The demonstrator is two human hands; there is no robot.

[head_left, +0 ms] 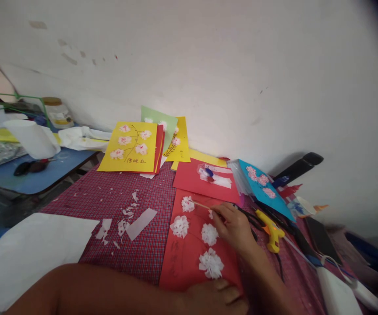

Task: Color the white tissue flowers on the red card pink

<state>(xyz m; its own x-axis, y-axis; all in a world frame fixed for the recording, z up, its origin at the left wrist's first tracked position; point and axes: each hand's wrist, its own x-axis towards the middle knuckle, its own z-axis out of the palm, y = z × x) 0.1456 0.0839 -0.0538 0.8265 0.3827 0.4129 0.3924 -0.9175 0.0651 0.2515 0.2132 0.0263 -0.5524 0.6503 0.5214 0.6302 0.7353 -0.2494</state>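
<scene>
A red card [189,249] with several white crumpled-paper flowers lies before me on the checked tablecloth. In my right hand [234,225] is a thin stick [202,204], pinched between the fingers. Its tip meets the upper-left flower [188,204], which shows faint pink specks. Another flower is partly covered by this hand. Handwriting runs down the card's left side. My left hand [217,297] rests on the card's bottom edge with the fingers lying down, below the lowest flower [211,263]. Above this card is a second red card [189,175] bearing a small clear dish [205,171] with dark blue and red paint.
Finished-looking yellow cards [132,148] lean at the wall. To the right are a blue card [257,183], a yellow glue gun [274,232], a black microphone [300,168] and a white power strip [336,291]. Paper scraps [141,224] and a white sheet [37,253] lie left.
</scene>
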